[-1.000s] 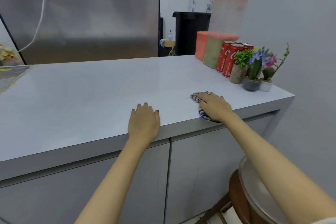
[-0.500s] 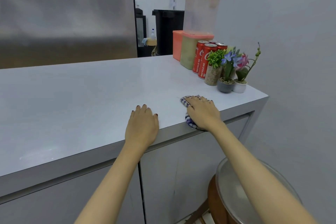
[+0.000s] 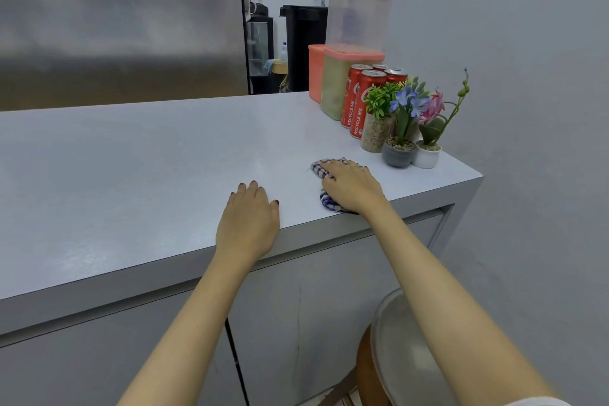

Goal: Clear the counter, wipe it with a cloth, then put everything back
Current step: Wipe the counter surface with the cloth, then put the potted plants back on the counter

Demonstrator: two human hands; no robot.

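My right hand (image 3: 351, 186) presses flat on a blue-and-white checked cloth (image 3: 318, 169) near the front edge of the grey counter (image 3: 148, 168). My left hand (image 3: 248, 221) rests flat on the counter edge, a little left of the cloth, holding nothing. At the counter's right end stand several red soda cans (image 3: 361, 102), three small potted plants (image 3: 403, 128) and stacked plastic containers with orange lids (image 3: 357, 26). Most of the cloth is hidden under my right hand.
A wooden stool with a clear round tray (image 3: 395, 349) stands below the counter at the right. Grey cabinet doors (image 3: 296, 306) run under the counter. A steel fridge panel (image 3: 118, 20) rises behind it, and a grey wall (image 3: 534, 76) is on the right.
The view has shifted to the right, so the counter items sit nearer the middle. Both hands stay in about the same places on the counter, the right one still on the cloth.
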